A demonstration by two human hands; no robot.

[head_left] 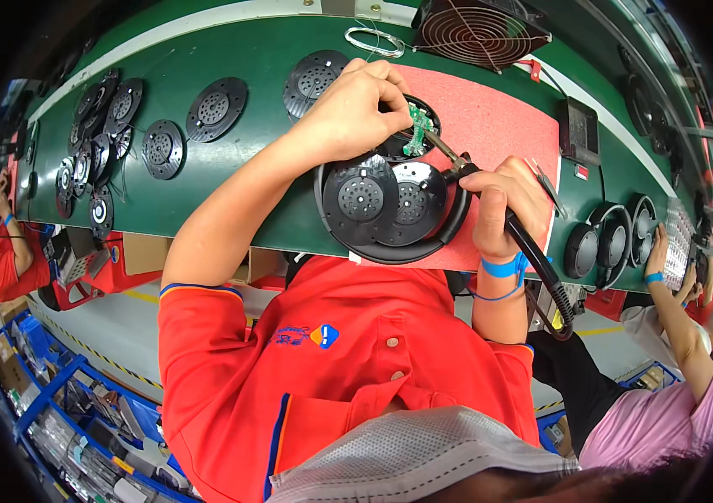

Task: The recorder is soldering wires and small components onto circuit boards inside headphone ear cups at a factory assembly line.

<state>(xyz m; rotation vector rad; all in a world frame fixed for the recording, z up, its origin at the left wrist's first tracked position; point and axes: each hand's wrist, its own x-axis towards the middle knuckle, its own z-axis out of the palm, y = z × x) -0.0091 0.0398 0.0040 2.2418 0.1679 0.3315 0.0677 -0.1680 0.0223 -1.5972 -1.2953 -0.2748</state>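
My right hand [509, 205] grips a soldering iron [531, 250], its metal tip pointing left at a small green circuit board [418, 130]. That board sits in an open round black headphone ear cup. Over the cup's left side, my left hand [361, 111] has its fingers pinched together close to the board; what they hold is too small to make out. Just below lie two round black speaker plates [362, 199] with perforated centres, beside a curved black headband [403, 251]. All this rests on a pink foam mat [491, 109]. A blue strap circles my right wrist.
Loose speaker plates [216, 109] lie on the green bench [264, 180], with several clustered far left. Behind the mat are a wire coil [373, 42] and a fan [482, 33]. Tweezers [549, 186] lie right of the mat; headphones [612, 239] farther right, near a co-worker's arm [677, 314].
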